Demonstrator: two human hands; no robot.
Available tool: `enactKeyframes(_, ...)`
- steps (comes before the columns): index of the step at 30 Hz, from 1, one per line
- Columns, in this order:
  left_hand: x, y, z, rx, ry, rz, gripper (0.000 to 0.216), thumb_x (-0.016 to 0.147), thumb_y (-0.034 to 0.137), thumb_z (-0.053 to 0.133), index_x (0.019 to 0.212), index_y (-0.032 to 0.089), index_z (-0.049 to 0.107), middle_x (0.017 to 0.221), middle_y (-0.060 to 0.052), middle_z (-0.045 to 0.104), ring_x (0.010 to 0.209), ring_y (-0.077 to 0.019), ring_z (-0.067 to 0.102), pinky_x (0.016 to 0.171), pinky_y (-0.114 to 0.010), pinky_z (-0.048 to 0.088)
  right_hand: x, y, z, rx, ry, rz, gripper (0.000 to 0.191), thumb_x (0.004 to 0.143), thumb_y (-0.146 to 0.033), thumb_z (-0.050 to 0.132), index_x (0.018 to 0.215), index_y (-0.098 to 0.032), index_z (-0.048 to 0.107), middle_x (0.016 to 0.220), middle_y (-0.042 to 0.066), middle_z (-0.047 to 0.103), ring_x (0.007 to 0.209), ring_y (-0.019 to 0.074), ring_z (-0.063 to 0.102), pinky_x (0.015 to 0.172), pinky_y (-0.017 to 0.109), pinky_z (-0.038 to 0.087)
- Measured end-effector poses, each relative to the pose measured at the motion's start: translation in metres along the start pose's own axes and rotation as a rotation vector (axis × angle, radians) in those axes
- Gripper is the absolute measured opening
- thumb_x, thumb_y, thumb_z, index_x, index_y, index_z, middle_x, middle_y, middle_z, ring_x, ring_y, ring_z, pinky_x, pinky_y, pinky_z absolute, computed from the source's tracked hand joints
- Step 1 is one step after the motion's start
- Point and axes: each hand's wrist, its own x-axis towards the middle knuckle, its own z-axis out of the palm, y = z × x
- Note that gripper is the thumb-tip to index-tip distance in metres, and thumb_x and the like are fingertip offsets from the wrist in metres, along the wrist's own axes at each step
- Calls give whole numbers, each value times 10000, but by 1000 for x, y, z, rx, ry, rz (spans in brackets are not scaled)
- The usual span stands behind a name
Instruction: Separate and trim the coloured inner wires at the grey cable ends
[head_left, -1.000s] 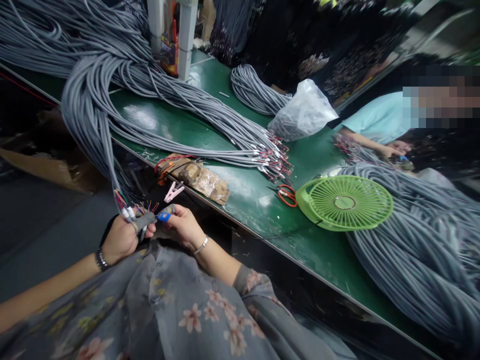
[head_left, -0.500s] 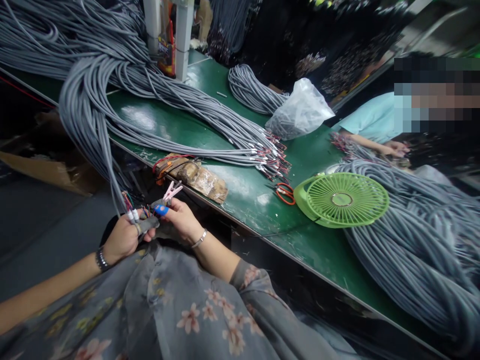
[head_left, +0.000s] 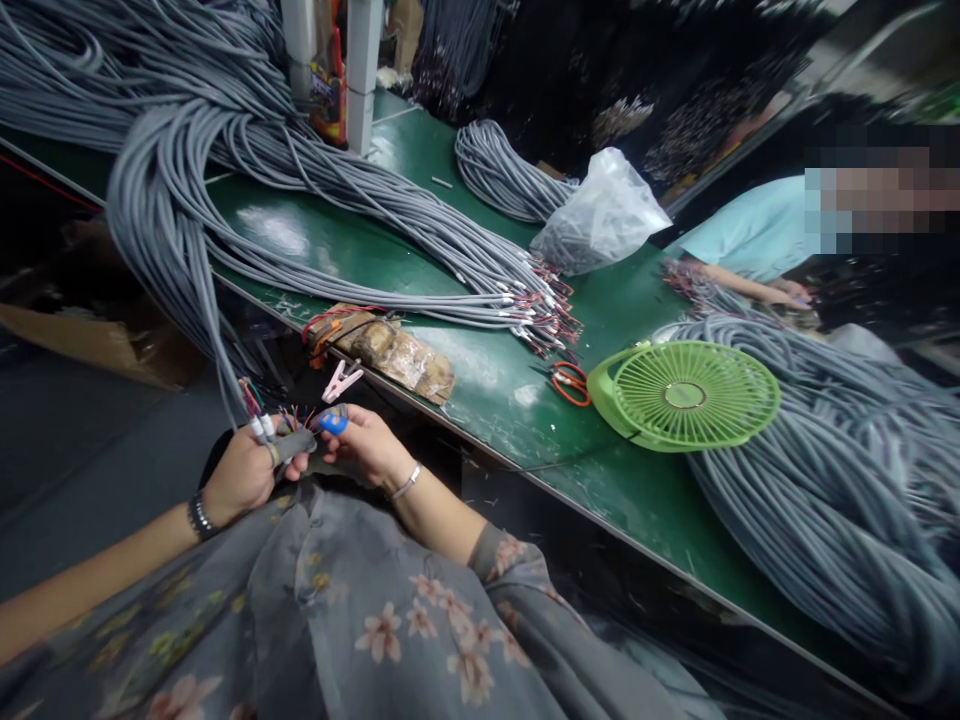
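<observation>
Seemingly partway: left hand [head_left: 241, 472] closed round grey cables [head_left: 227, 385], coloured wires [head_left: 250, 398] already exposed, right hand [head_left: 373, 446] pinching narrowly, contents unclear, remainder uncertain.

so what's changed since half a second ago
The right hand has shifted slightly rightward, away from the left hand, and uncovers more of the pink clip. Nothing is clearly taken hold of or let go. The left hand still grips the grey cables; the green fan and plastic bag stayed put.
</observation>
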Motion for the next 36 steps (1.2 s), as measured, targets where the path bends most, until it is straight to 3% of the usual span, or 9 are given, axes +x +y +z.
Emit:
enactKeyframes(3,0,0,0,2,3,20,191,475,312,826,503,194,679,410,-11,617,382,-108,505,412,-221,386,0,3,4,-44,10,-57,483,552,-467,1008,704,-197,638,565,-72,587,508,81,497,536,234,447)
enactKeyframes(8,-1,-2,-3,7,8,28,240,496,333,879,556,184,700,435,-10,622,387,-107,505,408,-220,381,0,0,3,56,149,-99,413,622,-419,926,647,-219,566,497,-105,469,505,79,435,534,224,444)
enactKeyframes(13,2,-7,-6,26,2,38,269,496,352,899,535,202,679,426,-3,614,387,-115,510,412,-225,395,-3,-3,7,20,44,-36,514,509,-519,995,707,-207,637,572,-87,561,500,70,451,536,243,479)
enactKeyframes(18,4,-9,-7,44,-14,51,240,515,344,877,531,204,682,440,-13,621,404,-120,519,422,-233,403,0,4,13,-16,59,-74,447,543,-417,999,657,-212,619,570,-67,579,519,86,471,518,237,416)
enactKeyframes(24,-1,-1,-5,12,-13,15,215,497,314,871,542,199,694,436,-9,597,400,-115,501,403,-229,365,6,-1,-2,223,273,-61,348,647,-335,903,671,-226,573,555,-93,524,503,72,406,509,201,438)
enactKeyframes(27,-1,4,-7,-14,-23,-10,213,481,307,868,529,204,687,428,-12,590,389,-114,494,387,-224,341,8,-7,-12,278,261,-36,330,768,-428,869,732,-210,624,619,-64,570,519,74,442,541,206,476)
enactKeyframes(30,4,10,-11,-11,-117,-53,215,503,320,877,565,207,704,427,-13,578,366,-113,462,368,-229,310,11,-11,-14,231,183,-13,461,877,-615,789,762,-189,658,689,-13,630,556,89,497,572,226,501)
enactKeyframes(36,16,25,-8,-21,-282,-138,293,496,374,932,573,206,705,432,-1,528,353,-93,404,350,-230,255,24,-17,-6,78,103,-137,547,849,-737,773,807,-195,709,714,-4,661,612,115,530,617,245,504)
